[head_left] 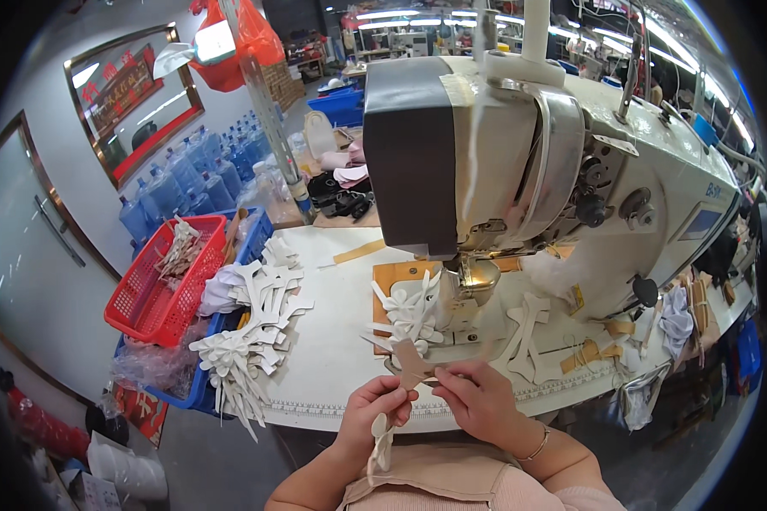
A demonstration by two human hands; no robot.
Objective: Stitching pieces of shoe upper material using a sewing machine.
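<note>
Close to the table's front edge, my left hand (pixel 378 409) is closed on a beige, branched leather-like piece (pixel 412 364). White flower-shaped trim (pixel 381 443) dangles below those fingers. My right hand (pixel 479 397) is closed beside it, on what look like small scissors; their thin pointed blades (pixel 380 343) stick out past the beige piece, and the handles are mostly hidden by fingers. Just beyond, a small heap of white flower pieces (pixel 413 308) lies by the sewing machine's needle area (pixel 473 281). A larger stack of white branched pieces (pixel 260 319) hangs over the table's left edge.
The big sewing machine (pixel 503 153) rises over the white table (pixel 332 375). More white pieces (pixel 528 336) lie to the right. At left stand a red basket (pixel 166 294) and a blue crate (pixel 200 387). Blue water bottles (pixel 187 175) line the wall.
</note>
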